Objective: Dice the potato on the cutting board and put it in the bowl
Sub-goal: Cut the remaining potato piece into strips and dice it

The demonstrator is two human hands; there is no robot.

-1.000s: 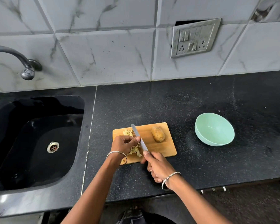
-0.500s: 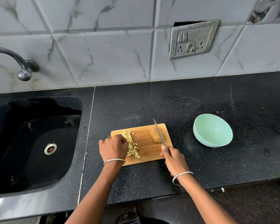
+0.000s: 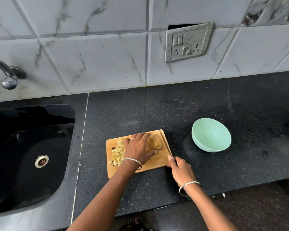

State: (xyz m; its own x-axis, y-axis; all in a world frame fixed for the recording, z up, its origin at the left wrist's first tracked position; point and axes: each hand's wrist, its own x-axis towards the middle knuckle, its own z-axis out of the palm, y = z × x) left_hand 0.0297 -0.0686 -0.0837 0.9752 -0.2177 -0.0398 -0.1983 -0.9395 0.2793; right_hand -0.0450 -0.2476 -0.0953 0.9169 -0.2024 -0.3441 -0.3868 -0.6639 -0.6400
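The right hand (image 3: 180, 167) is gripping the knife (image 3: 165, 144) at the edge of the cutting board (image 3: 155, 164); the left hand (image 3: 138, 149), grip wide, is touching the uncut potato (image 3: 154, 143) on it. Its fingertips (image 3: 143, 134) should be curling back before slicing; the bowl (image 3: 212, 148) is standing beyond.

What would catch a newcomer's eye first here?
Two hands work over a wooden board on the black counter: the left hand reaches to the uncut potato, and the right hand grips a knife along the board's right edge. Pale dice lie heaped at the board's left, and a mint bowl sits empty to the right.
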